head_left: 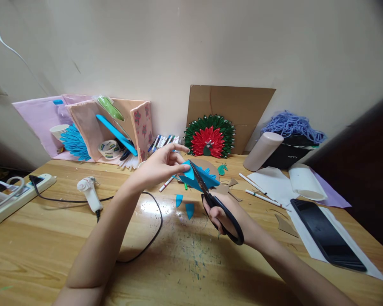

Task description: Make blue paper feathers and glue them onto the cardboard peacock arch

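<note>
My left hand (166, 165) pinches the edge of a blue sheet (194, 182) between thumb and fingers, holding it above the table. My right hand (221, 212) is wrapped round the black handles of a pair of scissors (203, 185), whose blades lie at the blue sheet, close to my left fingertips. Two small blue cut pieces, one (178, 200) left of the other (190, 211), lie on the wooden table below the sheet. Behind the sheet is a round brown cardboard piece (207, 165), partly covered.
A glue gun (90, 193) with a looping black cable lies left. Fabric-covered boxes (142, 127), markers (164, 141) and a red-green peacock decoration (209, 138) stand at the back. A phone (327, 233), paper (272, 182) and a pale bottle (263, 151) are right. A power strip (44, 183) sits far left.
</note>
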{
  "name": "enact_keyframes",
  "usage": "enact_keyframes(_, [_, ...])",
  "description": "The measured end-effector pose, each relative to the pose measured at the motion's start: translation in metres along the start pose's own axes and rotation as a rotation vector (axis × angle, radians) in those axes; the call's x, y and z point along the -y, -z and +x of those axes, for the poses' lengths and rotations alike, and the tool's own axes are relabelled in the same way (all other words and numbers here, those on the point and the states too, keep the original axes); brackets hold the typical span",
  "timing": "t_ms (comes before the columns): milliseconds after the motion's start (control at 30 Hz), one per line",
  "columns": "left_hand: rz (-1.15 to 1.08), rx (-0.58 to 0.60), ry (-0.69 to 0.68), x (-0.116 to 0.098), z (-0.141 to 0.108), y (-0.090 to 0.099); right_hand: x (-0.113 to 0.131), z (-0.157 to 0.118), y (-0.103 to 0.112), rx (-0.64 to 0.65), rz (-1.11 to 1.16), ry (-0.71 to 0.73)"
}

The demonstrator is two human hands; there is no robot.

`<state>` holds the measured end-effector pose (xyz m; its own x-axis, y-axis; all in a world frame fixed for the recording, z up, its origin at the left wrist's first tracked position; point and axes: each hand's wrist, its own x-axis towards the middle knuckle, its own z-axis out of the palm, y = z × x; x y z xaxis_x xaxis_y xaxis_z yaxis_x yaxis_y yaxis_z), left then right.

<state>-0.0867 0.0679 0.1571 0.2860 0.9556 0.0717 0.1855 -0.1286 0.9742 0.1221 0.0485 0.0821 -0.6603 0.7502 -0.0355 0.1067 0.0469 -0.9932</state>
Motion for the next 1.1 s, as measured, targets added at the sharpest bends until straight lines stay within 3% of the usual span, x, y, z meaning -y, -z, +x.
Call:
enact_keyframes(167, [-0.017, 0.013, 0.000, 0.001, 0.001, 0.000, 0.007, -0.001, 0.001, -0.024, -0.116, 0.007])
enact_keyframes(367, [0.007, 0.029, 0.009, -0.003, 0.000, -0.002, -0.002, 0.001, 0.007, -0.095, -0.053, 0.020])
enact_keyframes(567, [0.011, 0.036, 0.003, -0.004, 0.000, -0.001, 0.013, 0.002, 0.028, -0.310, 0.010, 0.039])
enact_keyframes(700, [0.035, 0.063, 0.002, -0.005, 0.000, 0.000, 0.017, 0.008, 0.046, -0.457, -0.170, 0.025])
enact_keyframes(867, [0.116, 0.041, 0.000, -0.005, 0.001, -0.001, -0.020, 0.031, 0.048, -0.360, -0.331, -0.023])
enact_keyframes(967, [0.123, 0.032, -0.008, -0.004, 0.002, -0.001, -0.046, 0.047, 0.041, -0.383, -0.393, 0.020])
enact_keyframes(1100, [0.127, 0.016, -0.004, -0.004, 0.002, 0.000, -0.055, 0.059, 0.035, -0.343, -0.329, -0.026])
